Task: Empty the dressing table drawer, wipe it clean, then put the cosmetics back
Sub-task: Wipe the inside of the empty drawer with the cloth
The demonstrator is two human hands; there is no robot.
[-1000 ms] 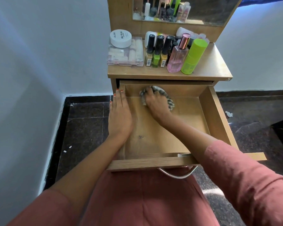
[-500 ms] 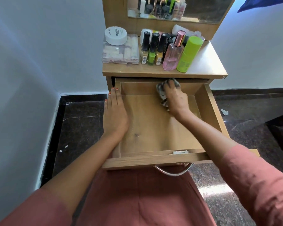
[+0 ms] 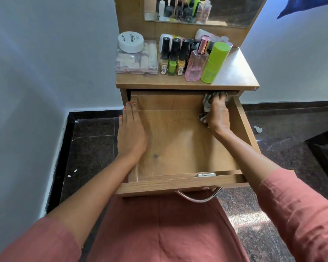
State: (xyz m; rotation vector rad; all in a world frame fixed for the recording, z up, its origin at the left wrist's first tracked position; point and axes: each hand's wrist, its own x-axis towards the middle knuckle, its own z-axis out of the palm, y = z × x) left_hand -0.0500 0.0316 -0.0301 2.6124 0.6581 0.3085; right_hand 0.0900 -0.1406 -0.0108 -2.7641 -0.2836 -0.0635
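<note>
Walls pale blue-white: left wall [image 3: 17, 110] and back wall [image 3: 292, 63], with the wooden dressing table [image 3: 235, 72] and its mirror [image 3: 235, 10] against the back wall, near the corner. Floor [image 3: 95, 148] dark speckled polished stone, black skirting [image 3: 282, 107] along its edges, small white scraps [image 3: 258, 129] on it. Bright light patch [image 3: 250, 222] on floor lower right; dark furniture edge [image 3: 326, 148] far right.

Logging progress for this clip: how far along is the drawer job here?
Done: the drawer is pulled out and emptied; the cosmetics stand on the tabletop. In hand: the right hand grips a cloth against the drawer's far right corner, wiping, while the left hand rests flat on its left wall. Left: finishing the wipe, then putting the cosmetics back.
</note>
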